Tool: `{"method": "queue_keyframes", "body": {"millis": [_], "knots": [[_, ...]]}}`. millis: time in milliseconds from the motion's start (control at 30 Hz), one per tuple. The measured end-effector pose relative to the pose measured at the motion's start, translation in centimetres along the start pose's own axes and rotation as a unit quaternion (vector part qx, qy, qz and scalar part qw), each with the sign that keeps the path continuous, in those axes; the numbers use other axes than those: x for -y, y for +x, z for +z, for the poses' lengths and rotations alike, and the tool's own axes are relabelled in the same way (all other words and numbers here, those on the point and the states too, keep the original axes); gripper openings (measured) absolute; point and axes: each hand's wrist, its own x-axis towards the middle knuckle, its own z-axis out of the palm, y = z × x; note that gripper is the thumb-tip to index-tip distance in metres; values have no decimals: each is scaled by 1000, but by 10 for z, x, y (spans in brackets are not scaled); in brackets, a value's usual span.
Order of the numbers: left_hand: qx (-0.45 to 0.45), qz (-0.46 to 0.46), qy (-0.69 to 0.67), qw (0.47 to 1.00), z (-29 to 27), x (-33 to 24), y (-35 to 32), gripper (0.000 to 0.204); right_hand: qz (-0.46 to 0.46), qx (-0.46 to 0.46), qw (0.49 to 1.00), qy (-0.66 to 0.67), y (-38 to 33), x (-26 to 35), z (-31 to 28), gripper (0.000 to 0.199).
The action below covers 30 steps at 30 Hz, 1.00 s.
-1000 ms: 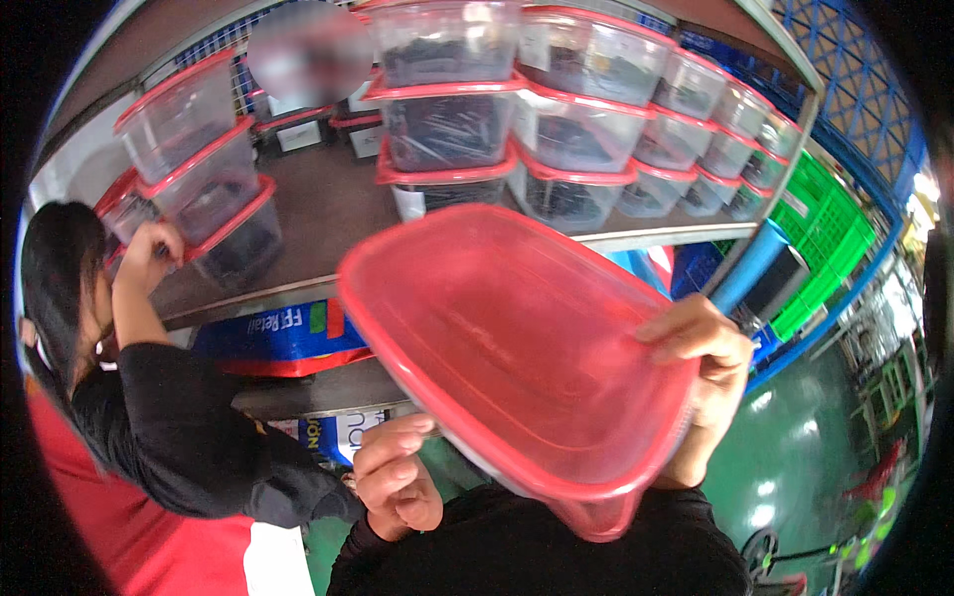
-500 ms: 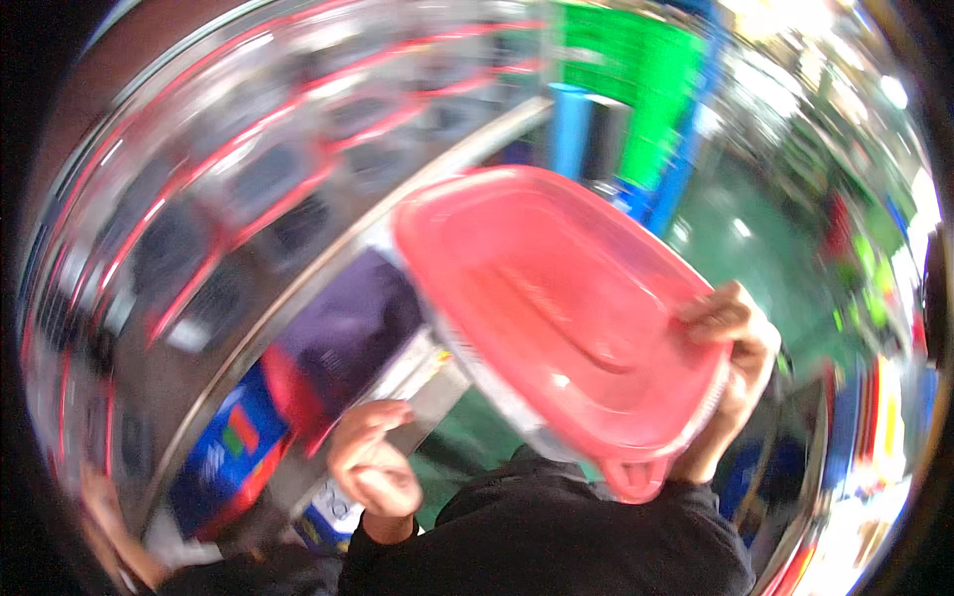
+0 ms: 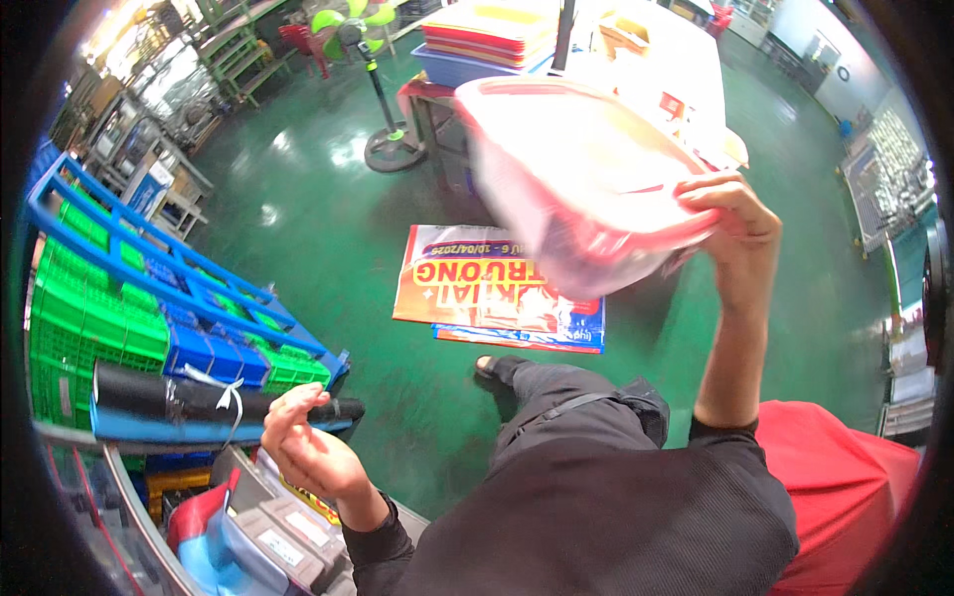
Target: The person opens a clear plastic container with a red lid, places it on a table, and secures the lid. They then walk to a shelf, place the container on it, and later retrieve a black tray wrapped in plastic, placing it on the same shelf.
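Note:
A plastic food container (image 3: pixel 566 204) with a pink-red lid is held up in front of me, tilted and washed out by bright light. My right hand (image 3: pixel 730 214) grips its right end by the rim, the fingers on top and the rest of the hand beside the edge. My left hand (image 3: pixel 313 447) is raised at the lower left, empty, its fingers loosely bent and apart from the container. Nearest to it lies a black and light-blue roll (image 3: pixel 169 412) with a white tie.
Green and blue plastic crates (image 3: pixel 94 333) stand at the left. Printed orange-and-blue sheets (image 3: pixel 467 293) lie on the green floor (image 3: pixel 328 219). Beyond are a standing fan (image 3: pixel 383 109) and a table with stacked trays (image 3: pixel 487 50). Red cloth (image 3: pixel 835 477) is at the lower right.
My view has swung from the shelf of red-edged clear containers to the open floor and table. The container has come along in my right hand; my left hand stays empty.

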Motion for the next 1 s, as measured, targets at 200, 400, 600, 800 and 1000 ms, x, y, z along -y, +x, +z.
{"method": "queue_keyframes", "body": {"millis": [200,400,600,800,1000], "knots": [[64,-89,52,993,59,30,-23,31,76,-227,950,-199,22,-113,-131,17],[112,-235,221,940,123,72,-59,33,-29,-310,818,-484,74,-248,-241,14],[108,-291,196,930,278,91,-61,31,9,-349,871,-347,110,-417,-372,27],[310,-196,180,913,392,76,-40,20,62,-312,877,-359,105,-515,-395,27],[299,-229,181,909,413,71,-43,21,116,-253,924,-262,87,-525,-404,29]]}}
